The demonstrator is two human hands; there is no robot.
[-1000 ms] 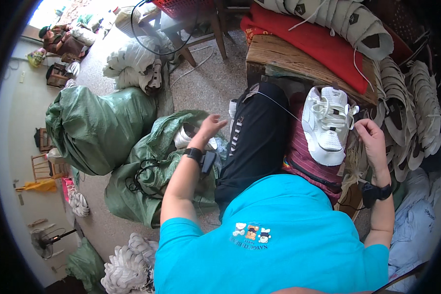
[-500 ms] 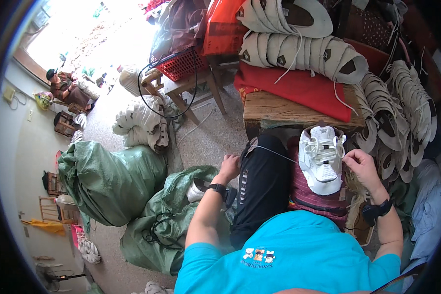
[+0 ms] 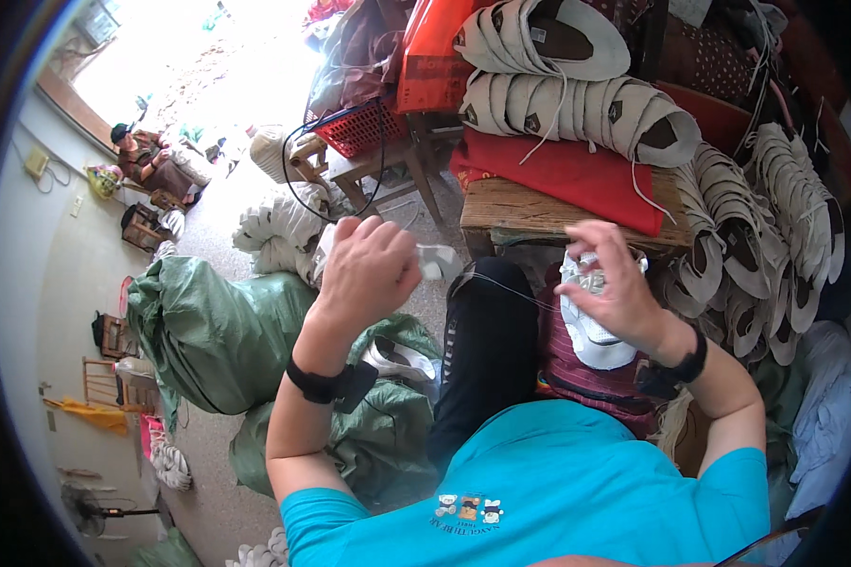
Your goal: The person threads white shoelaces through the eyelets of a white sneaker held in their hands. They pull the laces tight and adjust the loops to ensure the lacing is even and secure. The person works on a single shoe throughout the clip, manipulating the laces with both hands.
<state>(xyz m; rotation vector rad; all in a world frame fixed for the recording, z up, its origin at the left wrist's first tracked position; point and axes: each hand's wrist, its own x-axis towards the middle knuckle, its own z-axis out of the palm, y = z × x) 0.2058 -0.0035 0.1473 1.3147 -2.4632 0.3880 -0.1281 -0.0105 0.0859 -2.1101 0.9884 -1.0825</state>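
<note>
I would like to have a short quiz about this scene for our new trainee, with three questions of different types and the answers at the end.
1. Open question: which of the person's hands is in front of the white sneaker?
2. True or false: the wrist of that hand is bare.
3. Fill in the missing colour: a row of nested shoe uppers lies on a ____ cloth, which is spread over a wooden bench.

Key:
1. The right hand.
2. False; there is a black band on it.
3. Red.
</note>
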